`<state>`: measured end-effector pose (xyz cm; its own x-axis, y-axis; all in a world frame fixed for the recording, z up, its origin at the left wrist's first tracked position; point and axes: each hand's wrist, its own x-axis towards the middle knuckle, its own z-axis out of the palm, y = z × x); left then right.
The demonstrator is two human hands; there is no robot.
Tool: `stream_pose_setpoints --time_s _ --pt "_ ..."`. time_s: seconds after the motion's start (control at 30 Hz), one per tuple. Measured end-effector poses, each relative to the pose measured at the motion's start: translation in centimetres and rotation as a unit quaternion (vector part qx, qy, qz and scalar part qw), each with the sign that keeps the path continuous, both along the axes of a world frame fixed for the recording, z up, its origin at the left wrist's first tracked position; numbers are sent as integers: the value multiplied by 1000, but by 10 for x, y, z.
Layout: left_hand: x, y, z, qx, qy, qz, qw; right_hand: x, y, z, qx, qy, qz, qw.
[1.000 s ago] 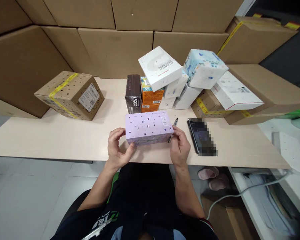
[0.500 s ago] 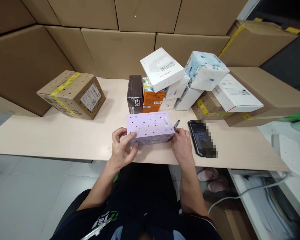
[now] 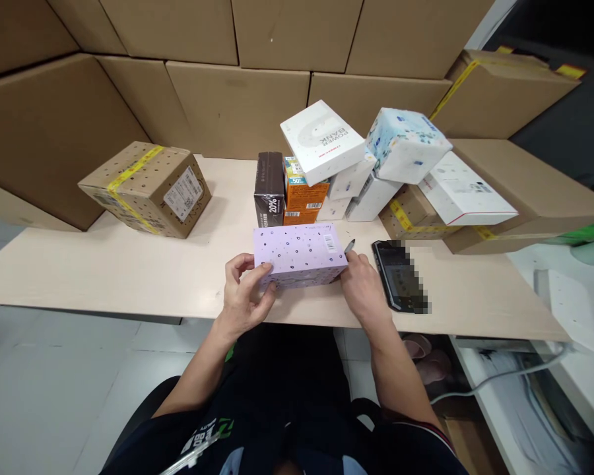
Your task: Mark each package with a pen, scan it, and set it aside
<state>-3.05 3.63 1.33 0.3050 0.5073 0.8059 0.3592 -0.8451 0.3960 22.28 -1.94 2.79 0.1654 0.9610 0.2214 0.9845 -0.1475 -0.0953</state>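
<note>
A lilac box (image 3: 299, 254) printed with small dark rings stands at the table's front edge, a white barcode label on its upper face. My left hand (image 3: 245, 290) grips its left end, thumb low on the near side and fingers curled at the corner. At the box's right end is my right hand (image 3: 363, 284), its fingers closed around a slim, dark pen-like tool (image 3: 350, 246) whose grey tip pokes out above them. What the right fingertips touch behind the box corner is partly hidden. A black handheld device (image 3: 393, 274) lies just right of that hand.
Behind the lilac box stand a dark brown box (image 3: 269, 188), an orange box (image 3: 304, 198), a white power bank box (image 3: 323, 142) and a wrapped tissue pack (image 3: 408, 145). A taped carton (image 3: 148, 188) sits at left. Large cartons (image 3: 237, 109) wall the back.
My right forearm has swung outward slightly while the hand stays by the box's right end. The lilac box and my left hand look nearly unchanged; the view has shifted a little.
</note>
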Motion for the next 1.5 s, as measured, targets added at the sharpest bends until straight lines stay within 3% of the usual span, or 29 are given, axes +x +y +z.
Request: stream_pose_setpoints --time_s 0.17,0.27,0.33,0.43,0.5,0.57,0.63,0.77,1.0,1.23,1.5 --pt "1 -1 0 -2 -4 -3 1000 10 -1 -1 10 -20 20 1000" --pt "1 -1 1 8 -6 1 1000 16 -5 -4 161 34 -7 986" --pt "2 0 2 12 -5 1 1000 15 -7 -2 330 128 -39 934" --pt "2 0 2 10 -4 -2 1000 4 -7 14 517 324 -34 791" --pt "2 0 2 7 -5 -4 1000 -9 -4 32 539 447 5 714" --pt "1 0 1 3 -6 -5 1000 -22 1 50 482 541 53 687" --pt "1 0 -1 -2 -6 -7 1000 -35 7 64 399 589 101 696" --pt "-1 0 -2 -13 1 -10 1000 -54 20 75 286 574 145 754" --pt "-2 -1 -2 -19 7 -13 1000 -64 26 73 220 463 145 846" --pt "-2 -1 -3 -20 4 -11 1000 -63 28 75 201 423 139 872" --pt "-2 -1 -4 -25 -1 -17 1000 -63 28 75 194 408 141 881"
